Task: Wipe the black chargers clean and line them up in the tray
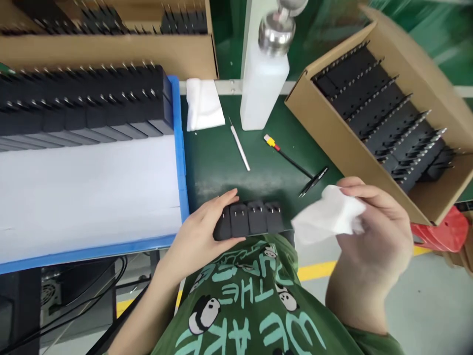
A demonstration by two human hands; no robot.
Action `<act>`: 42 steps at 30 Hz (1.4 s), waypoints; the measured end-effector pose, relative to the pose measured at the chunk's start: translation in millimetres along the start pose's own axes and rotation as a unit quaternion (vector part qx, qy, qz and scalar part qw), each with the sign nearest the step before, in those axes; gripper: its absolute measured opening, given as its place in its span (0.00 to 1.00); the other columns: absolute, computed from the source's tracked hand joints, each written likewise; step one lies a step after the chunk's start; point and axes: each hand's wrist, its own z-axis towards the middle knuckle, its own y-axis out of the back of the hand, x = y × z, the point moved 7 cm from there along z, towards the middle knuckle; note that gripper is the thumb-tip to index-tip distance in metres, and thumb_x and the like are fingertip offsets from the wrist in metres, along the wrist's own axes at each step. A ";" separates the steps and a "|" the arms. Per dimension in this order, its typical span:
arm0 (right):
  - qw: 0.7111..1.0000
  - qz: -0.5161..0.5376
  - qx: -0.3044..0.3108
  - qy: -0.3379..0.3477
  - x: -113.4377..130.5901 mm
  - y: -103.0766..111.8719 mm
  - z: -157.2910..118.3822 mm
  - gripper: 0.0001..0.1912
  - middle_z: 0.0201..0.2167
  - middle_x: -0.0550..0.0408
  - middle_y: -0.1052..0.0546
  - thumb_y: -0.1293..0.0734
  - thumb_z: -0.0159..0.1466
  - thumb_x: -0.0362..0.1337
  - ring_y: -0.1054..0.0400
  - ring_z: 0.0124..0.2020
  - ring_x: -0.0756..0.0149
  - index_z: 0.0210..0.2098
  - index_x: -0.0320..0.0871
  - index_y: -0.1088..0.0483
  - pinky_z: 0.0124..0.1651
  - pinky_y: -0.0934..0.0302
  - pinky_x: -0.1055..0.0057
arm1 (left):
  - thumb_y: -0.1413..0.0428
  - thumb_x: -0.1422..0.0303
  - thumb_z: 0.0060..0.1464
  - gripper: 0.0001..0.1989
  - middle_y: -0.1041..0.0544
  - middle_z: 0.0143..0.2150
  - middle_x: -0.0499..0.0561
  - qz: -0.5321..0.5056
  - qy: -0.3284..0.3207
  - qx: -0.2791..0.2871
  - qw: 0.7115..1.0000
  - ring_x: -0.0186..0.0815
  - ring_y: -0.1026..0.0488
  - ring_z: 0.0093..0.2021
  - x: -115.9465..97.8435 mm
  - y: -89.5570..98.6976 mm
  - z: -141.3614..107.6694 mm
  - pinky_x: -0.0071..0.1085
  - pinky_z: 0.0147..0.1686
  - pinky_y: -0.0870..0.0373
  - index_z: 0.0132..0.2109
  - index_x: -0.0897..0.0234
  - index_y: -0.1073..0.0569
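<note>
Several black plug adapters [248,220] with metal prongs stand in a row at the front edge of the green table. My left hand [207,224] is wrapped round the left end of that row, thumb and fingers on either side. Off to the right, my right hand [377,227] pinches a crumpled white cloth [328,217], which hangs to the left of the fingers, apart from the adapters.
A blue-edged tray [181,162] at left holds rows of black adapters. Boxes of adapters stand at the right [332,128] and back left [111,52]. Between them are a white bottle [264,84], folded cloth [204,104], white pen-like tool [240,148], short cable [293,161] and black tweezers [313,181].
</note>
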 end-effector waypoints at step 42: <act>0.963 -0.098 -0.113 0.225 49.2 -4.7 74.4 0.10 0.35 0.53 0.20 0.34 0.69 0.35 0.24 0.35 0.63 0.42 0.41 0.19 0.37 0.32 0.66 | 0.39 0.56 0.59 0.35 0.28 0.64 0.58 0.139 -0.120 -0.098 0.978 0.48 0.33 0.66 -27.2 8.3 -0.3 0.52 0.68 0.39 0.67 0.63 0.40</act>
